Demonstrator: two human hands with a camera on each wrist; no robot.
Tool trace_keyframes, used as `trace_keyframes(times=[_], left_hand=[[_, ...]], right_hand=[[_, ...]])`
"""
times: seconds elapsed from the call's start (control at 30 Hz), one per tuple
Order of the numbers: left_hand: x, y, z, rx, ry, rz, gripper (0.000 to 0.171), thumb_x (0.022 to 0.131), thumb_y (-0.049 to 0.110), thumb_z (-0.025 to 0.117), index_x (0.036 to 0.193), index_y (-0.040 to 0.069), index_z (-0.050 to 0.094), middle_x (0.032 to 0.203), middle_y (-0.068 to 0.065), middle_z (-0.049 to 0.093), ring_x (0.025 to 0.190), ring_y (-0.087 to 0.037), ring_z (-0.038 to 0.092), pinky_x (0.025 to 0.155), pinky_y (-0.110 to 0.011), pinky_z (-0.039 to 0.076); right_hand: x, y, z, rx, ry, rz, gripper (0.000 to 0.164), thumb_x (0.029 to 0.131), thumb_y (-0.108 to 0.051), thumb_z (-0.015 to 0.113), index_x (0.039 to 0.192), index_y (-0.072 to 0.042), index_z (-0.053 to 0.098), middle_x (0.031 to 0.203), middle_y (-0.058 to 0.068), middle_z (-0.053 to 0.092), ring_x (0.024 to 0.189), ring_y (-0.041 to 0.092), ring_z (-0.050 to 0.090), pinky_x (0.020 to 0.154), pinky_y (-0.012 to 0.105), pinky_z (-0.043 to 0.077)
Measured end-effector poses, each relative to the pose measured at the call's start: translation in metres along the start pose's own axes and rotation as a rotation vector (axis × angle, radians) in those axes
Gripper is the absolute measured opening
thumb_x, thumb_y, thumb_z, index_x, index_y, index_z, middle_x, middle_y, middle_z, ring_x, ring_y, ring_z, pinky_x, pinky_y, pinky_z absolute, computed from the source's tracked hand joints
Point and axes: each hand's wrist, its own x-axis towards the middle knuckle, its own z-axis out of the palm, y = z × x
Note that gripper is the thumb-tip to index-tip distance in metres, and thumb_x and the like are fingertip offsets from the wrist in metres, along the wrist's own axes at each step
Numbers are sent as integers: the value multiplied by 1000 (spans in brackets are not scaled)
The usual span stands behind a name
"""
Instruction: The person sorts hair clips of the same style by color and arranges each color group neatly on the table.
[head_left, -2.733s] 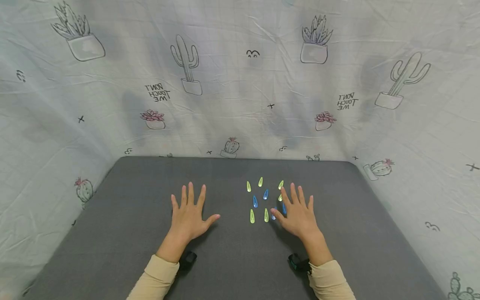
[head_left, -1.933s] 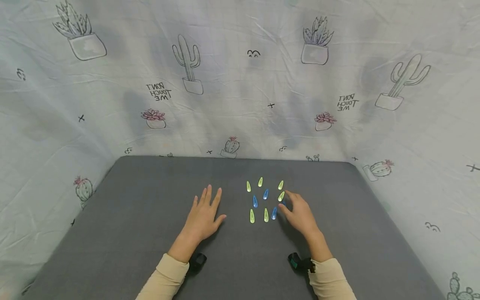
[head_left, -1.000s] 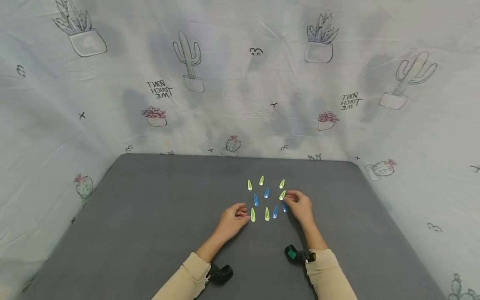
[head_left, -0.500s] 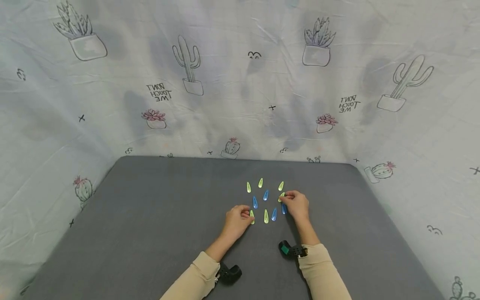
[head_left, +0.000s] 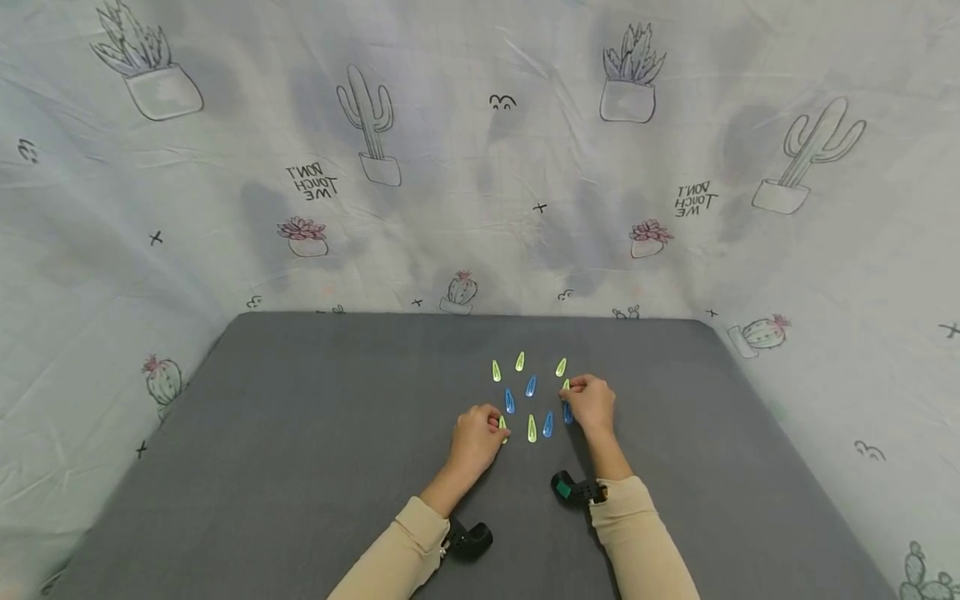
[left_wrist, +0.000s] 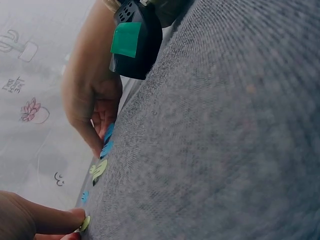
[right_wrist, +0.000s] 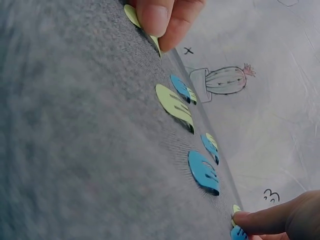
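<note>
In the head view my left hand [head_left: 474, 437] pinches a yellow-green snap hair clip [head_left: 503, 423] at the near left of a group of clips. Its thumb and fingertips also show on that clip [right_wrist: 132, 15] in the right wrist view. My right hand [head_left: 592, 404] pinches another yellow-green clip [head_left: 567, 384] on the group's right side; that clip now stands more upright, partly covered by the fingers. Just below the right fingers lies a blue clip [head_left: 567, 413]. Between the hands are a yellow-green clip [head_left: 532, 428] and a blue clip [head_left: 548, 424].
Farther back on the grey table [head_left: 337, 400] lie yellow-green clips [head_left: 520, 361] and blue clips [head_left: 531, 386]. Black wrist cameras [head_left: 471, 542] hang from both wrists close over the table. A white cactus-print cloth [head_left: 450, 167] rises behind the table's back edge.
Both hands were spread flat. The left moved right to the near-left clip and the right drew its fingers together; each now pinches a yellow-green clip. The right hand's clip has turned slightly.
</note>
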Motion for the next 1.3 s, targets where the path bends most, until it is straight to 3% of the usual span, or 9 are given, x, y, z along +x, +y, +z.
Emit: trace_keyframes(times=[0.5,0.87,1.13,1.3], left_hand=[[1,-2,-1,-21,0,28,14,72,4,79,85,1,75,68,-2,62,64,-13,57,60,-28,46],[2,-1,-6,-82,-32,-13,15,73,0,76,88,-1,76,72,-5,69,66,-15,62,61,-27,47],[3,-1,-9,-101,-66,-37,13,75,-1,73,87,1,76,73,-5,70,68,-16,63,61,-28,48],[5,-5,-10,-183,-89,-73,13,75,-2,71,87,0,76,74,-7,70,66,-14,61,60,-25,47]], right_hand=[[0,5,-4,45,-24,-6,26,81,-13,71,102,2,72,86,17,71,80,31,64,74,44,48],[0,4,-8,102,-45,32,24,81,-11,69,102,-1,73,89,15,72,85,30,63,70,35,46],[-1,4,-9,97,-40,30,24,81,-11,69,102,-1,73,89,15,72,87,31,63,77,41,48],[-1,4,-9,96,-35,23,23,81,-12,69,101,-1,73,89,15,72,88,31,63,79,43,47]])
